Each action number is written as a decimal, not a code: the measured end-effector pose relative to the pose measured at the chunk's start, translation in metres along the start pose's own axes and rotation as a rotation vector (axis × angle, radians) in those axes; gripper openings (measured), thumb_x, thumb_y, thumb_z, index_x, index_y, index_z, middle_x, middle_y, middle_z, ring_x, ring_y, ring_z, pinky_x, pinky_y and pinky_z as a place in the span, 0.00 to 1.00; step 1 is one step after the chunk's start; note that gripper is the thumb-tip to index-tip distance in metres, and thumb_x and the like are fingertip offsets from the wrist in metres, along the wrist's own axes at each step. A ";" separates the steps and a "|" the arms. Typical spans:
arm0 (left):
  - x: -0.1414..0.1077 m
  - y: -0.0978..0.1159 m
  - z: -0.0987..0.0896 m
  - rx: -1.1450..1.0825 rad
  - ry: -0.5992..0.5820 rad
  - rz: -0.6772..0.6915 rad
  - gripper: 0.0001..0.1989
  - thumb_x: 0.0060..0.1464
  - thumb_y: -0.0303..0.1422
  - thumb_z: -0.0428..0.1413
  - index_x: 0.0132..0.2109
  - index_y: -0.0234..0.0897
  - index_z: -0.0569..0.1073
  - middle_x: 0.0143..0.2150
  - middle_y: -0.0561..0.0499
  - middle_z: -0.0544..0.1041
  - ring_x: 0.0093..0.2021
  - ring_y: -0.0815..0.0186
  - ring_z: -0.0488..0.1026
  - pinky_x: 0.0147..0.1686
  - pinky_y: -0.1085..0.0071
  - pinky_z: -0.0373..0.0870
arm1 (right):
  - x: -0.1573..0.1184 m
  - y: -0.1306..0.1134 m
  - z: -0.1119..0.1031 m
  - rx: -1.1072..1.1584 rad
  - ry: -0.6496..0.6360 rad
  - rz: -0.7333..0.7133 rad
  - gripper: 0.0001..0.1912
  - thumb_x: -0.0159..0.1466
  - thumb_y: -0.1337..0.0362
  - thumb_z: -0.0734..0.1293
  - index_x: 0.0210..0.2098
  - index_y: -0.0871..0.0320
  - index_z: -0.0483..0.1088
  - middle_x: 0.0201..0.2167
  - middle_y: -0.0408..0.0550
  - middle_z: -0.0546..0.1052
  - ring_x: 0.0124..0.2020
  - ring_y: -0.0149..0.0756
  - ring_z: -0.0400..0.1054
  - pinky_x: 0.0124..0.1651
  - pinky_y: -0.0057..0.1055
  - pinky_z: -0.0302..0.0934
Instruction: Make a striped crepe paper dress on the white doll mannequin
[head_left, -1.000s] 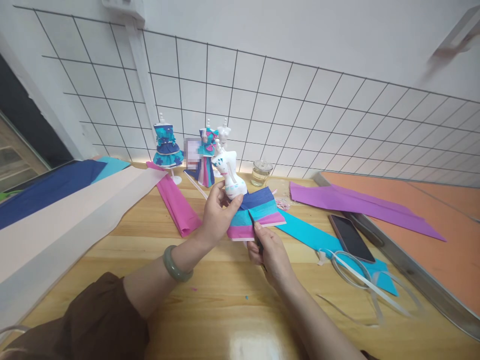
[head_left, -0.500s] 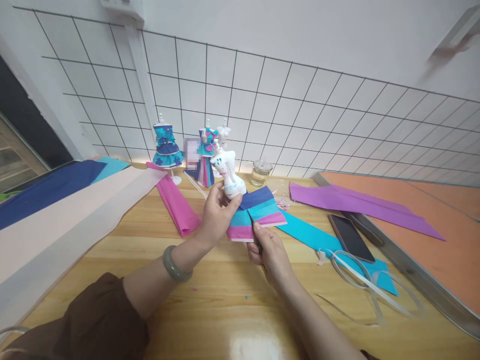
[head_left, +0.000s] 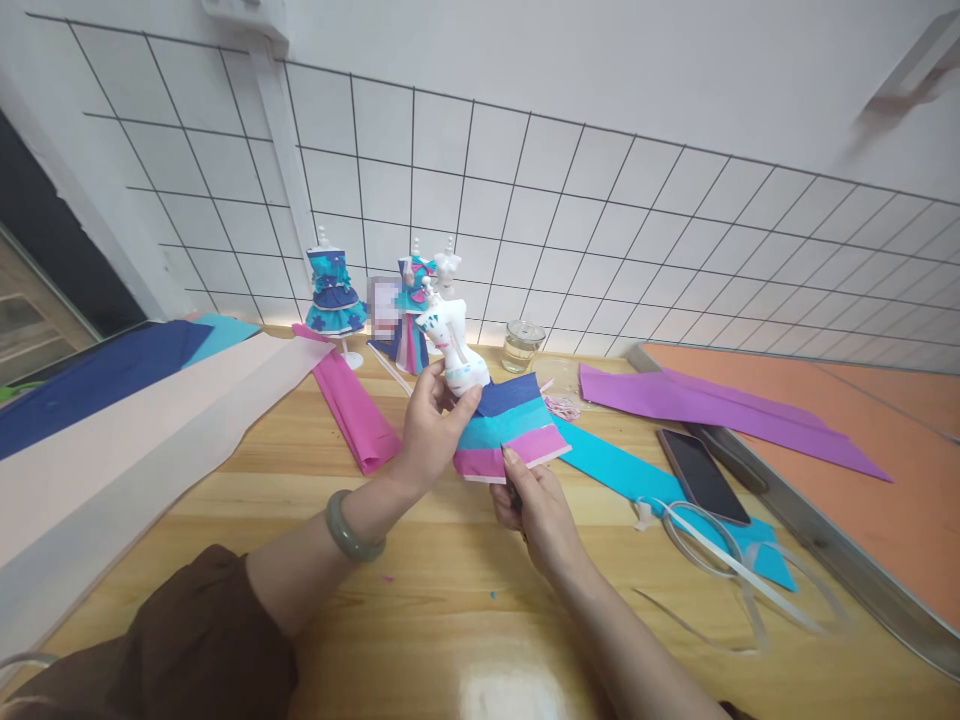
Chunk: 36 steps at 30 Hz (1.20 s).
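Curling around a dark tool [head_left: 514, 495], mostly hidden, the right hand [head_left: 541, 510] sits at the near edge of a striped sheet [head_left: 517, 415]. Just beyond, the left hand [head_left: 436, 425] is closed on the white mannequin [head_left: 466, 374], tilted above the table [head_left: 420, 620], the sheet at its lower end. Rightward lie blue paper [head_left: 607, 467] and a phone [head_left: 703, 475]; farther back stand a glass [head_left: 523, 350] and two dressed figures [head_left: 336, 297].

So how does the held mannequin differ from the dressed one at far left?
The held mannequin tilts in the left hand; the far-left mannequin stands upright on a white base. The held one's torso is mostly white; the far-left one wears blue and teal. Both are topped in white.
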<state>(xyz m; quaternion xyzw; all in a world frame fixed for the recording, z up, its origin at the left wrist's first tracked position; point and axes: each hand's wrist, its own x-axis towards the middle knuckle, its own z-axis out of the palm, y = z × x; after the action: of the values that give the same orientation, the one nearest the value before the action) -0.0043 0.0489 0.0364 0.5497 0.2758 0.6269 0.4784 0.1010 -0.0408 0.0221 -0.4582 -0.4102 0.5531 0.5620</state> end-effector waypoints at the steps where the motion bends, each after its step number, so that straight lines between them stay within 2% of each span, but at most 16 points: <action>1: 0.000 0.001 0.000 -0.012 -0.002 -0.003 0.21 0.49 0.35 0.59 0.49 0.37 0.64 0.44 0.47 0.75 0.43 0.64 0.72 0.42 0.70 0.67 | 0.000 0.000 0.000 0.011 0.009 0.004 0.26 0.54 0.43 0.65 0.18 0.56 0.52 0.13 0.33 0.53 0.13 0.19 0.41 0.17 0.24 0.34; 5: 0.002 0.003 0.000 -0.071 -0.009 -0.025 0.20 0.49 0.35 0.59 0.49 0.37 0.64 0.44 0.47 0.75 0.43 0.65 0.72 0.42 0.69 0.67 | 0.000 -0.001 0.000 0.068 0.018 0.040 0.26 0.54 0.44 0.66 0.18 0.57 0.53 0.13 0.34 0.56 0.12 0.19 0.42 0.16 0.23 0.34; 10: 0.002 0.003 0.000 -0.041 0.001 -0.034 0.20 0.49 0.35 0.59 0.49 0.37 0.65 0.43 0.48 0.76 0.42 0.66 0.72 0.41 0.70 0.67 | -0.001 -0.001 0.000 0.114 0.005 0.068 0.25 0.56 0.44 0.65 0.18 0.58 0.56 0.13 0.36 0.58 0.12 0.20 0.44 0.16 0.23 0.36; 22: -0.006 -0.001 0.002 0.025 -0.034 0.036 0.21 0.50 0.35 0.59 0.51 0.39 0.65 0.46 0.47 0.74 0.44 0.64 0.72 0.43 0.70 0.67 | -0.002 0.000 0.000 0.072 0.004 -0.001 0.26 0.59 0.45 0.62 0.16 0.59 0.58 0.11 0.36 0.55 0.12 0.21 0.45 0.17 0.24 0.37; 28: -0.006 0.001 0.002 0.012 -0.016 0.045 0.21 0.50 0.35 0.58 0.51 0.39 0.64 0.46 0.47 0.74 0.45 0.64 0.72 0.43 0.70 0.67 | -0.002 -0.001 0.001 0.057 -0.031 0.009 0.26 0.60 0.46 0.61 0.15 0.59 0.58 0.11 0.35 0.54 0.12 0.21 0.44 0.17 0.25 0.37; 36: -0.010 0.000 0.003 0.045 -0.049 0.033 0.20 0.51 0.35 0.58 0.51 0.39 0.64 0.46 0.47 0.74 0.44 0.64 0.72 0.43 0.70 0.67 | -0.003 -0.001 0.001 0.061 0.018 -0.010 0.26 0.60 0.45 0.61 0.16 0.58 0.57 0.10 0.36 0.55 0.11 0.22 0.44 0.17 0.25 0.37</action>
<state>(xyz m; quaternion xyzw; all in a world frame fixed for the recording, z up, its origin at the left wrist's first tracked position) -0.0018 0.0392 0.0330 0.5798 0.2690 0.6148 0.4621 0.0999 -0.0434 0.0238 -0.4435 -0.3904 0.5584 0.5823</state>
